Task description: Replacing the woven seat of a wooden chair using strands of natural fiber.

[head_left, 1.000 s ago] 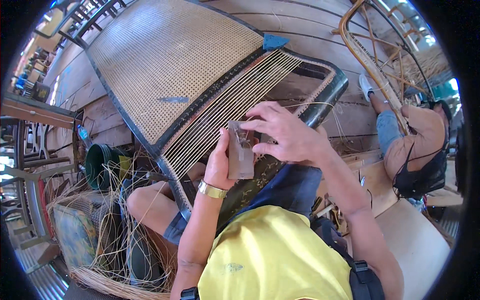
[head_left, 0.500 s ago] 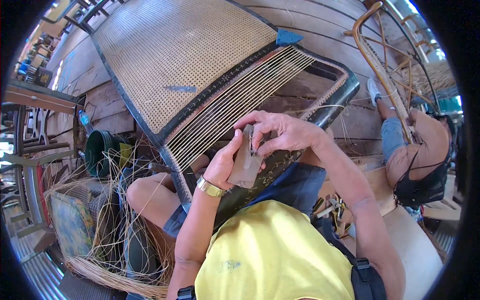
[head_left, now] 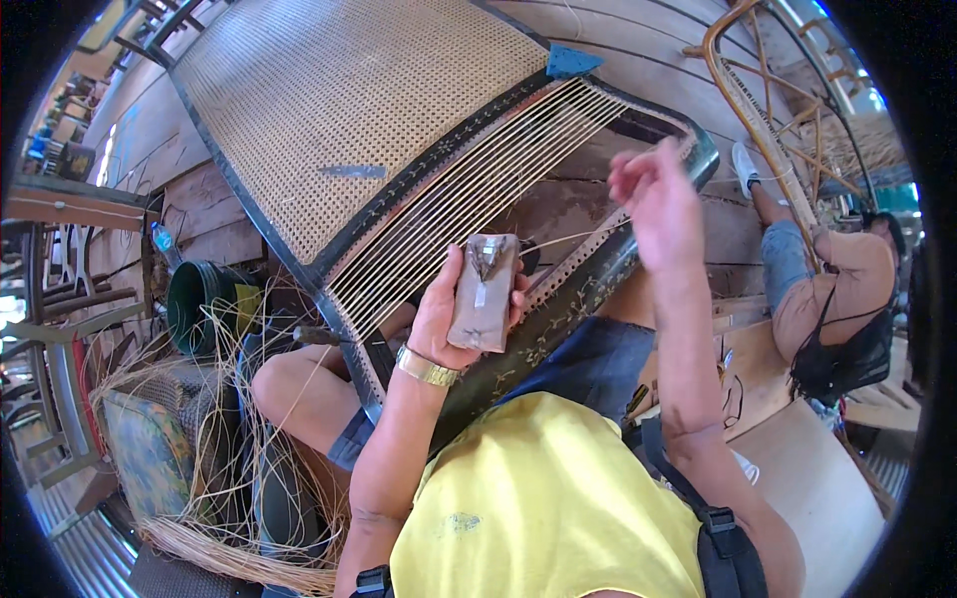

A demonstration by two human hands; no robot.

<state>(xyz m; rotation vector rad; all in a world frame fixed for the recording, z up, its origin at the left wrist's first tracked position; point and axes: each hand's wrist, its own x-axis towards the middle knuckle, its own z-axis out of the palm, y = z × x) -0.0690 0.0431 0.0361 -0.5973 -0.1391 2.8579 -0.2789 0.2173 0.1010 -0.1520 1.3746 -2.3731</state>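
My left hand point(head_left: 436, 317), with a gold watch on its wrist, is closed around a small grey-brown wooden block point(head_left: 480, 321). Bits of metal are set into the block's far end. My right hand point(head_left: 660, 214) is raised to the right of the block, apart from it. Its fingers are smeared by motion, so whether they pinch anything is unclear. A thin cane strand point(head_left: 578, 237) stretches from near the block toward the right hand. Across my lap lies a dark floral-painted furniture frame point(head_left: 583, 317), strung with parallel cane strands point(head_left: 488, 184) beside a woven cane panel point(head_left: 349, 100).
A blue wedge point(head_left: 573, 62) sits on the frame's far corner. A flat metal strip point(head_left: 352, 171) lies on the panel. To the left are a dark green bucket point(head_left: 187, 304) and loose cane strands point(head_left: 224, 563). Another person point(head_left: 847, 289) sits at the right by a curved wooden frame point(head_left: 743, 95).
My right hand has left the block and moved up and to the right. The left hand still holds the block, now raised slightly with its metal bits in plain sight.
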